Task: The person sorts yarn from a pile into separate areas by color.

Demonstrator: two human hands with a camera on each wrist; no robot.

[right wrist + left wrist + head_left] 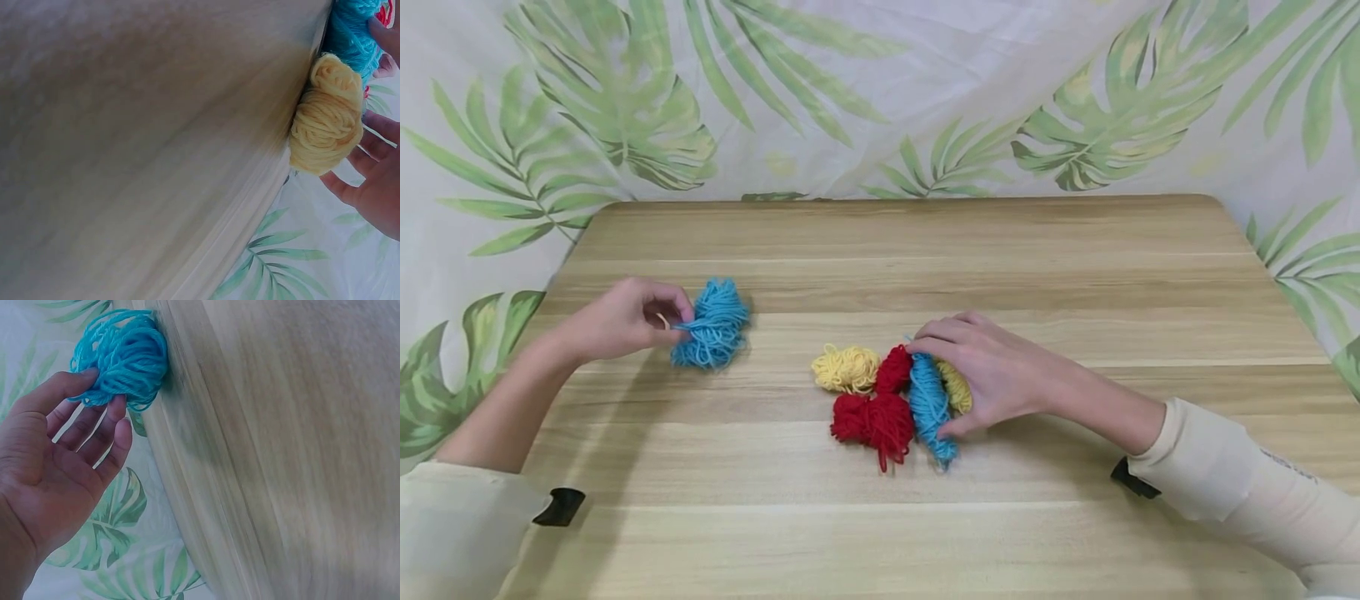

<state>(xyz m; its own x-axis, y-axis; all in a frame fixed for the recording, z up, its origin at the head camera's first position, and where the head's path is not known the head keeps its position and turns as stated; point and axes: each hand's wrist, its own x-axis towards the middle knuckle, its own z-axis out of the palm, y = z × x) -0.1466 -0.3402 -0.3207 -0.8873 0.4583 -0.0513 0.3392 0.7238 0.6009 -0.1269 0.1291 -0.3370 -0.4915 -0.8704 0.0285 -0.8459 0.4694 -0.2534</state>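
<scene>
My left hand point(625, 321) pinches a bundle of blue yarn point(717, 325) between thumb and fingertips, at the left of the table. In the left wrist view, the thumb lies on the near side of its looped strands. Over on the right, my right hand point(1000, 367) holds a longer blue yarn skein point(929, 404), fingers at its far end and thumb at its near end. A yellow yarn skein point(328, 119) lies beside that one, partly hidden under the hand in the head view. Touching the long blue skein on its left are two red yarn bundles point(874, 421).
Another yellow yarn bundle point(846, 369) lies at the left of the cluster, against the smaller red one. The wooden table point(820, 542) has rounded far corners. Behind it hangs a leaf-print cloth point(955, 83).
</scene>
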